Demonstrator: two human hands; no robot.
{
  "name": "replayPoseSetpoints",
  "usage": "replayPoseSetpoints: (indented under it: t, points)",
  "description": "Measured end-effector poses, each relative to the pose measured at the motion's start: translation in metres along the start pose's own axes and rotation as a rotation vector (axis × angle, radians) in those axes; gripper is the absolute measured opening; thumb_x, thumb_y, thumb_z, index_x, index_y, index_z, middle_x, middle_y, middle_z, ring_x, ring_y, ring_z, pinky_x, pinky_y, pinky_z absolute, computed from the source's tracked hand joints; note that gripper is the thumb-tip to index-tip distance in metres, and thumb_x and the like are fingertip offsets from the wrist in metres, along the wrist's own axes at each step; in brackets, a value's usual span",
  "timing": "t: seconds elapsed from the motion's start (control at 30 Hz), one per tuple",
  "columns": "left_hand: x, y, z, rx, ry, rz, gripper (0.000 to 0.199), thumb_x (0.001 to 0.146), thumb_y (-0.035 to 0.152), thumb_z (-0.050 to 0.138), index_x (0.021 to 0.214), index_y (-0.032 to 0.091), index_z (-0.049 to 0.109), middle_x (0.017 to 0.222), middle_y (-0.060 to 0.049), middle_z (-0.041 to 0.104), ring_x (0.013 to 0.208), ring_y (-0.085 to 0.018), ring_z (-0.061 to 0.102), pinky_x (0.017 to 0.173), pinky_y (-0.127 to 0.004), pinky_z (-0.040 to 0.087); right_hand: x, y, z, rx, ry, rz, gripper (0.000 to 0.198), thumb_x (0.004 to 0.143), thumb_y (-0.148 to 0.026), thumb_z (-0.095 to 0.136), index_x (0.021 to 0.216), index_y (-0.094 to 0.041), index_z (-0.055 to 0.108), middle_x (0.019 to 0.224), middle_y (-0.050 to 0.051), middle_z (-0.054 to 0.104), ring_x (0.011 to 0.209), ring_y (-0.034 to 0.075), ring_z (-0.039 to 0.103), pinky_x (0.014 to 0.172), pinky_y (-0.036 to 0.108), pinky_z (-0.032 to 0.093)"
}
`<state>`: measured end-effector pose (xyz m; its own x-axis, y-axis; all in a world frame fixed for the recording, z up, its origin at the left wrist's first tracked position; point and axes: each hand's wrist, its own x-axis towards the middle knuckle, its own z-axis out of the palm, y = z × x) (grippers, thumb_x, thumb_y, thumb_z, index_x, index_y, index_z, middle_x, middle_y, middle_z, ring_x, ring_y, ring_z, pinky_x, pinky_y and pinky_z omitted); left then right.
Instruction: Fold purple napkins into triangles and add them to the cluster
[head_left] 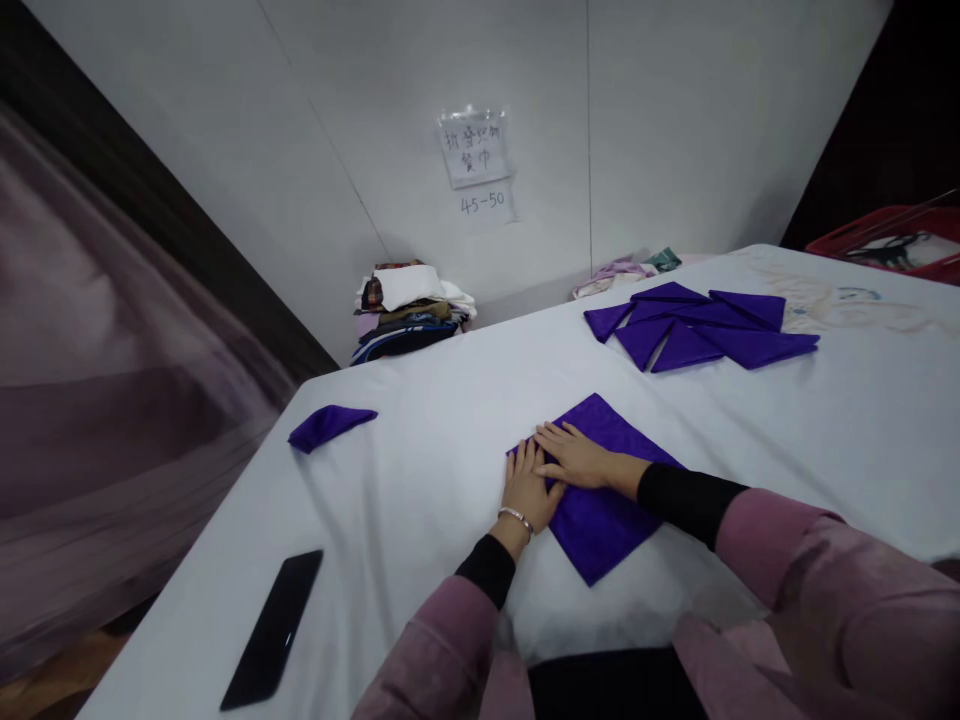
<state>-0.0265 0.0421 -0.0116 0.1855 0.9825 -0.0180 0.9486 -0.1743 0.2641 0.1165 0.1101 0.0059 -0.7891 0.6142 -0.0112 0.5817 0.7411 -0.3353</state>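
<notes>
A cloth is laid near the front of the bench. A folded piece is set to its left, with a slab placed before it. Behind the cloth, to the right, a cluster is spread. Past the far edge, by the wall, a stack is piled left, a heap right. A basket is seen far right. Above, between stack and heap, two signs are fixed.
</notes>
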Motion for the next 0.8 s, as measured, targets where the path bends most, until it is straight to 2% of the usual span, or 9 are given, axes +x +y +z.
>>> replayPoseSetpoints:
  t: [0.1, 0.2, 0.47, 0.7, 0.8]
  points:
    - [-0.004, -0.004, -0.003, 0.010, -0.002, 0.003, 0.074, 0.082, 0.052, 0.044, 0.139, 0.008, 0.030, 0.150, -0.015, 0.021, 0.140, -0.029, 0.010, 0.113, -0.049, 0.012, -0.001, 0.018, 0.002, -0.038, 0.031, 0.005, 0.079, 0.088, -0.066, 0.020, 0.142, -0.009, 0.031, 0.147, 0.018, 0.027, 0.137, 0.029, 0.018, 0.110, 0.048, 0.015]
    - [-0.006, -0.007, -0.006, 0.020, -0.021, 0.000, 0.076, 0.082, 0.055, 0.045, 0.140, 0.008, 0.029, 0.151, -0.016, 0.019, 0.140, -0.028, 0.010, 0.112, -0.049, 0.014, -0.005, 0.031, 0.004, -0.058, 0.064, 0.017, 0.080, 0.087, -0.067, 0.019, 0.141, -0.011, 0.033, 0.147, 0.018, 0.028, 0.137, 0.030, 0.018, 0.110, 0.051, 0.013]
    - [-0.008, -0.007, -0.004, 0.106, -0.019, 0.025, 0.077, 0.085, 0.059, 0.034, 0.140, 0.005, 0.029, 0.150, -0.019, 0.021, 0.140, -0.029, 0.011, 0.113, -0.047, 0.014, -0.009, 0.045, 0.006, -0.026, 0.065, 0.042, 0.077, 0.087, -0.067, 0.020, 0.143, -0.016, 0.030, 0.148, 0.013, 0.028, 0.137, 0.029, 0.021, 0.110, 0.051, 0.009]
    - [-0.009, -0.006, -0.005, 0.116, -0.037, 0.018, 0.078, 0.086, 0.060, 0.031, 0.140, 0.004, 0.029, 0.150, -0.017, 0.021, 0.140, -0.028, 0.011, 0.113, -0.046, 0.013, -0.019, 0.098, -0.007, -0.064, 0.113, 0.290, 0.072, 0.088, -0.064, 0.021, 0.142, -0.018, 0.031, 0.148, 0.011, 0.028, 0.137, 0.027, 0.021, 0.109, 0.054, 0.011]
    - [-0.008, -0.006, -0.005, 0.118, -0.036, 0.012, 0.079, 0.086, 0.060, 0.030, 0.140, 0.004, 0.028, 0.150, -0.018, 0.021, 0.140, -0.028, 0.011, 0.113, -0.046, 0.013, -0.022, 0.112, -0.014, -0.083, 0.100, 0.320, 0.071, 0.088, -0.064, 0.021, 0.142, -0.019, 0.031, 0.149, 0.011, 0.026, 0.137, 0.026, 0.020, 0.109, 0.055, 0.010]
